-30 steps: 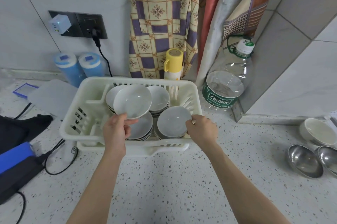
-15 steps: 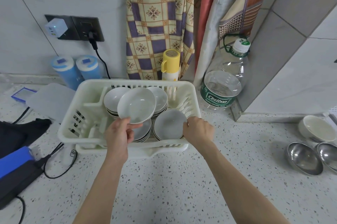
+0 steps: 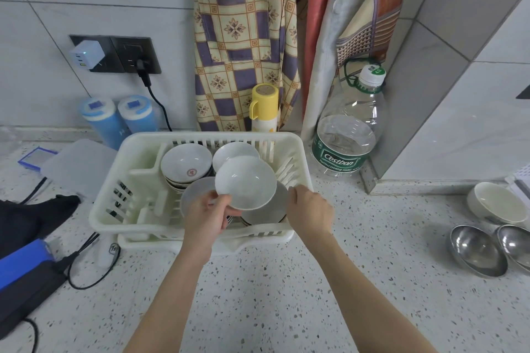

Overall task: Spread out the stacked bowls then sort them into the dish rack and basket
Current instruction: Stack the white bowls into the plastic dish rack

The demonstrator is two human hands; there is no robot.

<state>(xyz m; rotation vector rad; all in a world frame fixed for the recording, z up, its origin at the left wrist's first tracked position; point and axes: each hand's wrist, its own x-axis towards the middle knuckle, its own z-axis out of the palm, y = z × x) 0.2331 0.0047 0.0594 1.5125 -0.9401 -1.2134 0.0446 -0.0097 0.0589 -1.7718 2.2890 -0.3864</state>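
Note:
A white plastic dish rack (image 3: 109, 203) stands on the speckled counter and holds several stacks of white bowls. One stack sits back left with a red mark in its top bowl (image 3: 183, 164), another back right (image 3: 232, 150), and a greyish one front right (image 3: 266, 212). My left hand (image 3: 206, 217) pinches the near rim of a single white bowl (image 3: 246, 182) and holds it tilted above the front stacks. My right hand (image 3: 311, 210) is at the rack's front right corner beside the greyish stack, fingers loosely curled, with nothing seen in it.
Two steel bowls (image 3: 476, 250) and a white bowl (image 3: 496, 203) sit at the right on the counter. A large water bottle (image 3: 347, 134) and a yellow-capped flask (image 3: 263, 107) stand behind the rack. Blue canisters (image 3: 103, 120), cables and a black-and-blue device (image 3: 25, 269) lie to the left.
My left hand has carried the single bowl rightward, from over the left stacks to over the front right stack. My right hand has drawn back slightly from the front right bowl's rim.

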